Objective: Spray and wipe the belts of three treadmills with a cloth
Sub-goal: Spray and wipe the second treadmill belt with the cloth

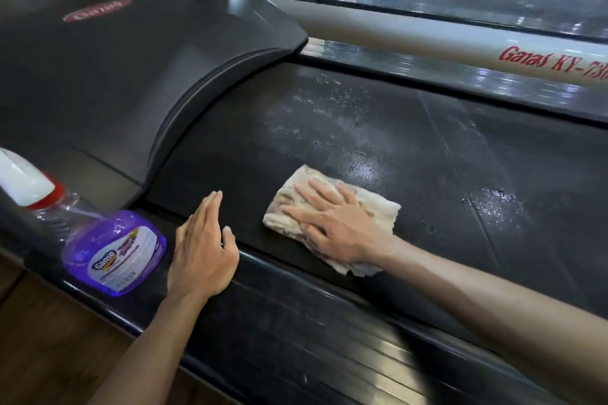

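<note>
The black treadmill belt point(411, 148) fills the middle of the view, with wet spray patches on it. A folded beige cloth point(371, 207) lies flat on the belt near its front end. My right hand point(332, 223) presses on the cloth with straight, spread fingers. My left hand point(202, 250) rests open on the near side rail point(296, 316), fingers straight, holding nothing. A spray bottle point(112, 250) of purple liquid with a white and red trigger head lies on its side on the rail, just left of my left hand.
The dark motor cover point(125, 76) rises at the left end of the belt. A beige side bar point(460, 46) with red lettering runs along the far side. Another treadmill belt point(477, 0) lies beyond it. Wooden floor point(49, 355) shows at lower left.
</note>
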`<act>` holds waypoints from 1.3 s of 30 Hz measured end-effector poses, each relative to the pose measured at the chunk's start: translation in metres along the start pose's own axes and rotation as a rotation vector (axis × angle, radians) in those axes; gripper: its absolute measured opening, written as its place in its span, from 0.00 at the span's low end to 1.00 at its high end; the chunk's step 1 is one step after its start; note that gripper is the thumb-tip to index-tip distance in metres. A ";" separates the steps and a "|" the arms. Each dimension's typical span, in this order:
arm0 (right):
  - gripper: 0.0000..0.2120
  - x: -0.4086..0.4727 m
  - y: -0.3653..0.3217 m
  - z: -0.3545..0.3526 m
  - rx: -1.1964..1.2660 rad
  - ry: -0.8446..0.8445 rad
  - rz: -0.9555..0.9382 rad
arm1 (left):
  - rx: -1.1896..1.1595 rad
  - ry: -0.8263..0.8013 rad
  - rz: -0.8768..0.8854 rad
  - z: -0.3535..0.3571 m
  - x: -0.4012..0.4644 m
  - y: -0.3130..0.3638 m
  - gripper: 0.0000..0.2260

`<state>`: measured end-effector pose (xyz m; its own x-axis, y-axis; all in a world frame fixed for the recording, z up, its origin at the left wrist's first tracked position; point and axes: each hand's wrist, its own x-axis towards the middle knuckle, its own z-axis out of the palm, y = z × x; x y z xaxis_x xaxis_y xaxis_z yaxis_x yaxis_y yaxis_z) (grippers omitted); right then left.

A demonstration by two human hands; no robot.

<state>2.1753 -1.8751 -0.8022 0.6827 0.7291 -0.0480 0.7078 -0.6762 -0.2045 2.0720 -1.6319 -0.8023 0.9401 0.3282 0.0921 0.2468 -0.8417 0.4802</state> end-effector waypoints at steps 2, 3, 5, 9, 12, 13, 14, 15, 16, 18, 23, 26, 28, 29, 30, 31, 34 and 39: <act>0.26 -0.023 0.001 0.008 -0.007 0.023 -0.104 | -0.006 -0.006 0.017 -0.001 0.000 0.000 0.28; 0.25 -0.036 0.009 0.011 -0.021 0.024 -0.138 | -0.009 -0.015 0.020 0.000 0.001 0.000 0.27; 0.25 -0.042 0.036 0.011 -0.040 0.019 -0.116 | -0.013 -0.028 0.039 0.002 0.005 -0.004 0.27; 0.30 0.011 0.066 -0.007 -0.007 0.003 0.149 | -0.040 -0.014 0.111 0.010 0.025 0.000 0.27; 0.28 0.044 0.042 -0.005 -0.005 0.027 0.130 | -0.055 -0.002 0.121 0.015 0.039 0.006 0.26; 0.27 0.041 0.035 -0.001 0.000 0.035 0.079 | -0.054 -0.003 0.120 0.015 0.042 0.006 0.26; 0.26 0.031 0.032 0.002 0.003 0.038 0.022 | -0.048 -0.009 0.121 0.015 0.044 0.006 0.26; 0.25 0.015 0.034 0.005 0.003 0.042 -0.028 | -0.036 -0.021 0.129 0.015 0.046 0.004 0.26; 0.25 0.002 0.042 0.006 -0.006 0.056 -0.066 | -0.027 -0.030 0.146 0.014 0.050 0.004 0.27; 0.25 -0.014 0.067 0.002 -0.025 0.056 -0.021 | -0.031 -0.045 0.190 0.014 0.056 0.005 0.27; 0.29 0.041 0.086 -0.018 0.020 -0.010 0.228 | -0.058 -0.116 0.275 0.021 0.075 0.011 0.27; 0.28 0.041 0.064 -0.012 0.034 0.008 0.157 | -0.060 -0.125 0.316 0.023 0.088 0.009 0.26; 0.27 0.018 0.062 -0.004 0.018 0.050 0.096 | -0.074 -0.127 0.323 0.022 0.099 0.008 0.26; 0.27 0.010 0.068 -0.002 0.019 0.068 0.095 | -0.078 -0.123 0.323 0.023 0.104 0.008 0.26; 0.27 0.009 0.078 -0.002 0.031 0.075 0.132 | -0.077 -0.122 0.327 0.025 0.109 0.008 0.26; 0.28 0.013 0.087 -0.004 0.043 0.072 0.191 | -0.072 -0.125 0.332 0.026 0.112 0.009 0.26; 0.26 0.058 0.097 -0.013 0.030 0.040 0.349 | -0.081 -0.116 0.327 0.031 0.127 0.013 0.26; 0.26 0.057 0.069 -0.007 0.032 0.067 0.166 | -0.069 -0.025 0.203 0.037 0.133 0.016 0.27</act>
<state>2.2642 -1.8812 -0.8121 0.8009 0.5985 -0.0181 0.5792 -0.7820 -0.2300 2.2097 -1.6176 -0.8143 0.9746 0.1438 0.1719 0.0362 -0.8579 0.5126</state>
